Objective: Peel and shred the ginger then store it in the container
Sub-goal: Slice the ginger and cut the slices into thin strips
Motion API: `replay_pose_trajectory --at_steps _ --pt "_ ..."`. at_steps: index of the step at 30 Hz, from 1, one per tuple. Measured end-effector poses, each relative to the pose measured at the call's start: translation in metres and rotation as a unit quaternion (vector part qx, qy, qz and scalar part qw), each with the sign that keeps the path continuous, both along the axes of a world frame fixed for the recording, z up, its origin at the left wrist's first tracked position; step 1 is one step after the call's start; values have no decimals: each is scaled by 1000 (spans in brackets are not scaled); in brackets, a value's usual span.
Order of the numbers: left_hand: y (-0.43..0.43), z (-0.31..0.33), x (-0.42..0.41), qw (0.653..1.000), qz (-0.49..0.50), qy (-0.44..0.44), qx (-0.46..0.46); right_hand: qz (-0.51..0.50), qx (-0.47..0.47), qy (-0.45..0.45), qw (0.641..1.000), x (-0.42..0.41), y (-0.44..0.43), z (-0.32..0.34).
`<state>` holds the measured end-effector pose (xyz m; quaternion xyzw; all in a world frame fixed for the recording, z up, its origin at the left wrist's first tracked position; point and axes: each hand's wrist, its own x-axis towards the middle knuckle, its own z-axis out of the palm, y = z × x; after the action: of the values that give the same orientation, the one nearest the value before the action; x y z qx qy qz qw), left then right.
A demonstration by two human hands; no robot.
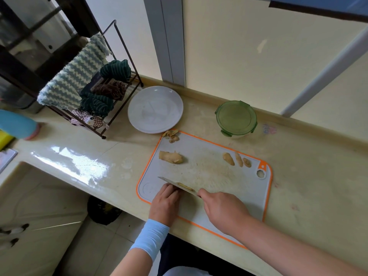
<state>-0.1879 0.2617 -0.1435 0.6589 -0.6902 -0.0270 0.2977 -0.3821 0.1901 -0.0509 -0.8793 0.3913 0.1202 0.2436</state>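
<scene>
On the cutting board (209, 176), curled left fingers (171, 191) pin the ginger piece (186, 186) beside the knife (169, 181) the right fingers (202, 193) grip.

Home kitchen — countertop (79, 162), dishcloth rack (111, 80)

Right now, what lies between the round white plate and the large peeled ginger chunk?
Ginger peelings heaped at a corner of the grey orange-rimmed cutting board; head view.

Your desk (79, 160) is a glossy cream counter. Near you lies an orange-rimmed cutting board (209, 172). A white plate (155, 109) sits just beyond its far left corner, a green-lidded container (236, 118) sits far right, and a rack of cloths (89, 90) stands left.
</scene>
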Motion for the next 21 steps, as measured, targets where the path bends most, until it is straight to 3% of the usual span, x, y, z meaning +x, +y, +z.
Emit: replay_pose_trajectory --at_steps 21 --pt "3 -5 1 999 7 26 20 -2 22 2 1000 5 -4 -10"
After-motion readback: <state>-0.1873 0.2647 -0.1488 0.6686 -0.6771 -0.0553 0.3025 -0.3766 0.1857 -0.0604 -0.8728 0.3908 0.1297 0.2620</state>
